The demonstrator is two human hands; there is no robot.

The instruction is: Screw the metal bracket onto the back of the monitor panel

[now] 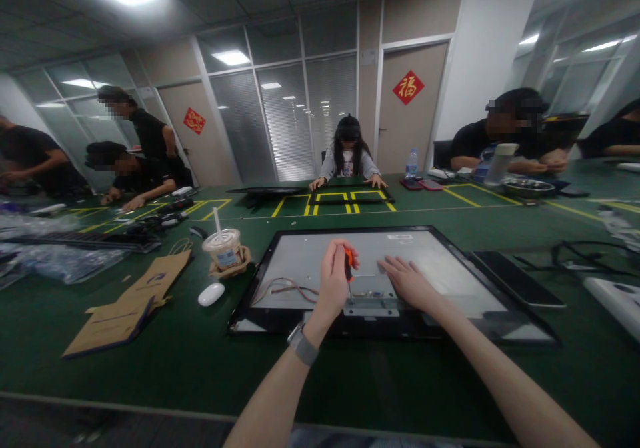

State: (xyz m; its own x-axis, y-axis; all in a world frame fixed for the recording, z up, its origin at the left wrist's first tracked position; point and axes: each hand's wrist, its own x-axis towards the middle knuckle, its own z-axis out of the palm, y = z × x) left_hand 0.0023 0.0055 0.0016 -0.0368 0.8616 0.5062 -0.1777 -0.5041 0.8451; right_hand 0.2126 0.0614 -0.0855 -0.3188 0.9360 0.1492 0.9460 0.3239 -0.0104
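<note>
A large flat display panel [295, 255] with a grey metal back and black frame lies face down on the green table before me. My left hand [334, 276], with a watch on its wrist, is closed around an orange and black screwdriver [349, 265]. The tool stands upright, its shaft pointing down at a metal bracket with connectors [371, 303] near the panel's close edge. Whether the tip sits in a screw cannot be made out. Flat on the panel's back, just right of the bracket, rests my right hand [407, 281], fingers stretched out. A thin cable [293, 288] lies loosely on the panel's left part.
Left of the panel are an iced drink cup [223, 248], a white mouse [211, 294] and brown paper bags [135, 301]. A dark flat slab [517, 278] and black cables [580, 255] lie to the right. Across the table, a person [347, 158] holds a black frame.
</note>
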